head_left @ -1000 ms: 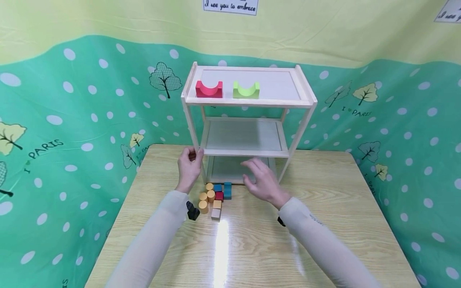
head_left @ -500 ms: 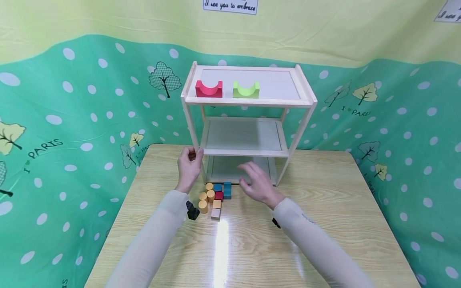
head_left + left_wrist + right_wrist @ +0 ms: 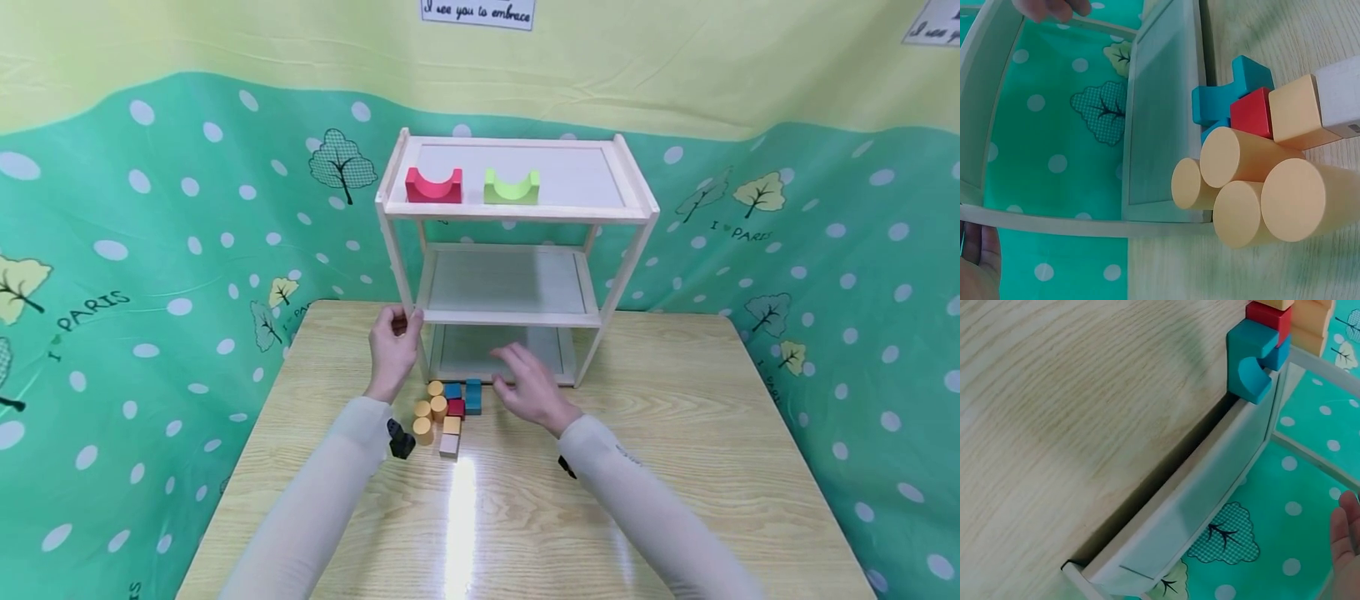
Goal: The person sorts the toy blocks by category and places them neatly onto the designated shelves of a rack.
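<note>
My left hand [image 3: 393, 354] grips the left front post of a pale wooden three-tier shelf [image 3: 510, 319]; in the left wrist view its curled fingers sit at that post. My right hand [image 3: 531, 392] hovers before the bottom tier with loosely bent fingers and holds nothing. Left of it, a teal arch block [image 3: 473, 397] stands near the shelf's front edge. Beside that are a blue block [image 3: 453, 390], a red block [image 3: 456, 408], a tan cube [image 3: 452, 425], a whitish block [image 3: 448, 446] and several tan cylinders [image 3: 1293, 200].
On the shelf's top tier stand a red arch block [image 3: 434, 187] and a lime green arch block [image 3: 512, 187], hollows upward. A wood-grain table [image 3: 675, 433] carries everything. Behind hangs a green dotted curtain [image 3: 247, 217].
My right hand has moved left and slightly toward me, closer to the teal arch block. The left hand stays at the shelf post, and the blocks have not moved.
</note>
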Demonstrator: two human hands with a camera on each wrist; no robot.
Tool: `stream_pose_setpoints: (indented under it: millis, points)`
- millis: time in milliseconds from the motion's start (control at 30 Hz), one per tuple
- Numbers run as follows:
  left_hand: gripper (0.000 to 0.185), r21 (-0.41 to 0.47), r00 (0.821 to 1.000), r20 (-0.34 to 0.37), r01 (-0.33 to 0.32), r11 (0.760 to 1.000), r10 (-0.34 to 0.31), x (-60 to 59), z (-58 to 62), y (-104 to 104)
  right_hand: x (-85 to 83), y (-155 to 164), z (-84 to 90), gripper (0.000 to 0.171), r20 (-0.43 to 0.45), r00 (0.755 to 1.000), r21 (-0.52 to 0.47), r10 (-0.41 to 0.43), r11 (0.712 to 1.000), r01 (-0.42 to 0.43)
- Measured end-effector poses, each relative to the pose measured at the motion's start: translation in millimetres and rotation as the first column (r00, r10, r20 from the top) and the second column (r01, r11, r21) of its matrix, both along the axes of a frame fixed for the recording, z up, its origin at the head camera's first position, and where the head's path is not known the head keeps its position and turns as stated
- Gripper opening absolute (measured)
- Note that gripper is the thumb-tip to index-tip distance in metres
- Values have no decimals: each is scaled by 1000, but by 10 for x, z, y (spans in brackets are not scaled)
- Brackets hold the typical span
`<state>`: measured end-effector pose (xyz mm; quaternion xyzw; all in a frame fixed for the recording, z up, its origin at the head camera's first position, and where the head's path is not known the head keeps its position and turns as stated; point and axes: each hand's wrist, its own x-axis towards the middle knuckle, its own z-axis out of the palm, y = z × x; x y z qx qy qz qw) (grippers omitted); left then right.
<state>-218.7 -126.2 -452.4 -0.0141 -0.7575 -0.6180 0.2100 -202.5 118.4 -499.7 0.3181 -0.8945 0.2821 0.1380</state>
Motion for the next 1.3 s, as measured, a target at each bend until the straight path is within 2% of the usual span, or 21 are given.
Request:
stream_pose_setpoints:
  millis: [100,833,1300]
  points:
    - [30,0,1000,-1,-15,1000,15,-81,-140,-31,-1,-15,-22,37,1,1000,-6,-8,1000,8]
    - [30,-4,1000,2,-18,1000,18,-75,-133,-29,-26,-89,-183,39,143,988,3,-60,998,60]
    - [31,-4,1000,4,-16,1000,16,-61,-124,-29,-4,-150,-283,40,212,976,37,-54,998,48]
